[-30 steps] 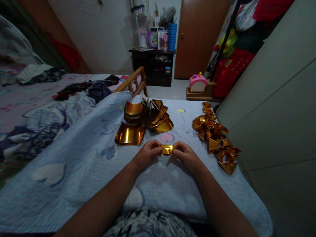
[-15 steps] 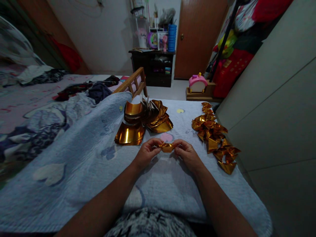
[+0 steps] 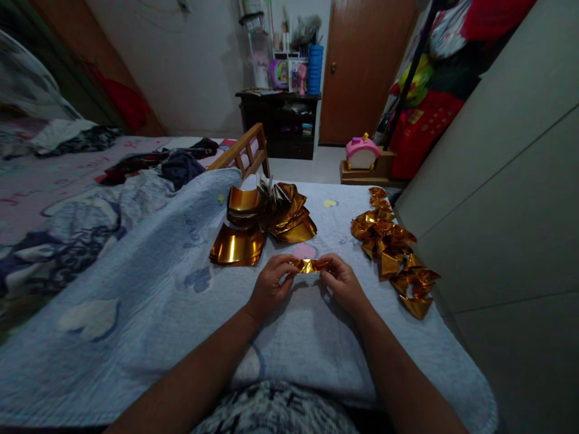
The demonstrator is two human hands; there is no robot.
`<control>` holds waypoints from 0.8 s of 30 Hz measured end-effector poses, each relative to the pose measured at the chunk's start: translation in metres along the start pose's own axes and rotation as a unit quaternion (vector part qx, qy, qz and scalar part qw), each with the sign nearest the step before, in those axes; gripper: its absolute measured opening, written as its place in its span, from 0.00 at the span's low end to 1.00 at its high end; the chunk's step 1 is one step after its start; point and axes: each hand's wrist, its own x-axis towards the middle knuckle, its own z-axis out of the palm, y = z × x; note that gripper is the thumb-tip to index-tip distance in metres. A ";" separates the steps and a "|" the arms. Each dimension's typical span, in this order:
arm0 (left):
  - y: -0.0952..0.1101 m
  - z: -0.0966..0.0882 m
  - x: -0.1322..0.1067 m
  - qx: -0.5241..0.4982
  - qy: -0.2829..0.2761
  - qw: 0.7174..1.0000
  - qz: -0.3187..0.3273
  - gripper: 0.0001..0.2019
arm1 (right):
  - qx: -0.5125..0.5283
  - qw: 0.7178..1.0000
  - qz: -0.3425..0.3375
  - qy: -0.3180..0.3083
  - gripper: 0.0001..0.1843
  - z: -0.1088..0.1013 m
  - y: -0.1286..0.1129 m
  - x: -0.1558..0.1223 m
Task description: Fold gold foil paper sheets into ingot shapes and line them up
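A small folded piece of gold foil paper [image 3: 308, 266] is stretched between my two hands, just above the blue blanket [image 3: 312, 343]. My left hand [image 3: 272, 283] pinches its left end between thumb and fingers. The right end is gripped by my right hand [image 3: 341, 278] in a similar pinch. Beyond my left hand lie stacks of flat, curved gold foil sheets [image 3: 237, 244], with more fanned out beside them [image 3: 292, 217]. Off to the right of my right hand is a heap of folded gold foil pieces [image 3: 389, 241], ingot-like in shape.
A wooden rail [image 3: 239, 150] stands at the blanket's far left edge. Rumpled clothes [image 3: 136, 187] lie on the bed to the left. A pale cabinet [image 3: 506, 199] borders the right side. Farther back are a dark shelf unit [image 3: 278, 120] and a pink toy case [image 3: 362, 152].
The folded foil has tilted and narrowed between my fingers, and its middle now catches bright light. My left fingers have shifted slightly along its end. The stacks and heap are unchanged.
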 end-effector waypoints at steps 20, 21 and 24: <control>-0.001 0.000 -0.001 0.060 0.021 0.997 0.033 0.07 | -0.142 0.980 -0.142 0.005 0.10 0.002 -0.003 -0.002; -0.001 0.000 -0.001 0.066 0.024 0.997 0.036 0.07 | -0.147 0.978 -0.147 0.005 0.11 0.002 -0.003 -0.002; -0.004 0.001 0.000 0.084 0.035 0.995 0.046 0.07 | -0.165 0.972 -0.169 0.010 0.11 0.003 -0.002 -0.002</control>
